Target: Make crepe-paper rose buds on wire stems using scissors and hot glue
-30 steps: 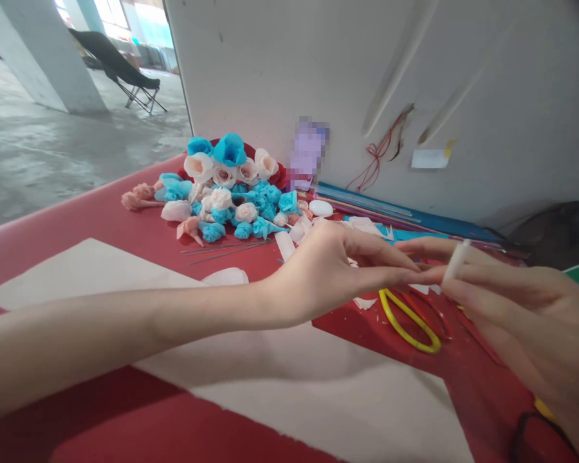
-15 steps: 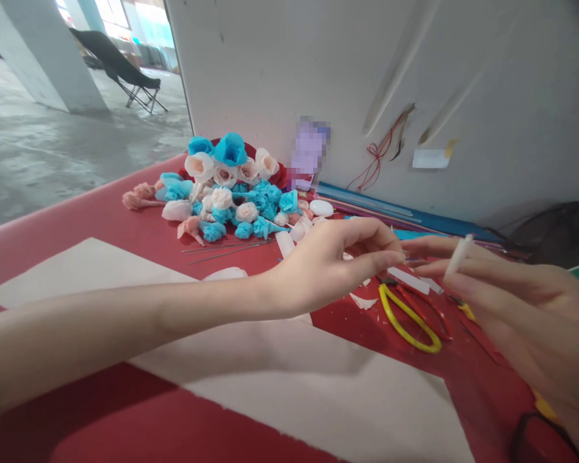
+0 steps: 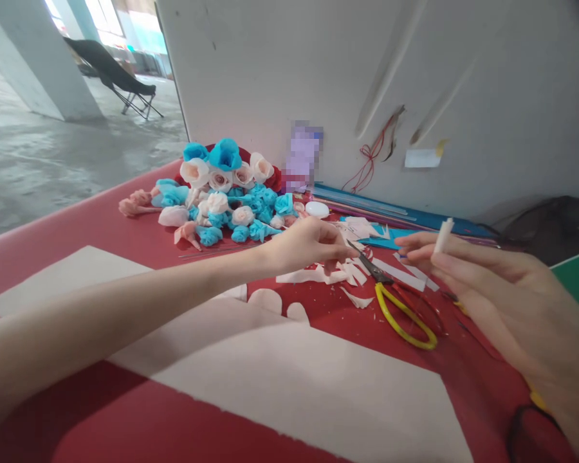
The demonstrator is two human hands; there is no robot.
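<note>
My left hand (image 3: 313, 247) hovers over the paper scraps left of the scissors, thumb and fingers pinched together. Whatever they hold, if anything, is too small to make out. A small white cylinder (image 3: 443, 236), perhaps a little roll or stick, stands up from between the thumb and fingers of my right hand (image 3: 502, 289). Between the two hands lie scissors (image 3: 408, 328) with yellow and red handles, blades pointing toward my left fingers. Cut white paper scraps (image 3: 359, 298) and white strips (image 3: 400, 273) lie around them.
Blue, white and pink paper flowers (image 3: 241, 215) are heaped at the back. Large pale paper sheets (image 3: 318, 379) cover the front of the red table (image 3: 91, 418). Thin wires (image 3: 212, 252) lie beside the flowers. Blue sheets and rods (image 3: 390, 215) run along the wall.
My left hand has drawn away from my right hand, leftward, uncovering the scissor blades and scraps. My right hand still holds the white cylinder. The view has shifted slightly.
</note>
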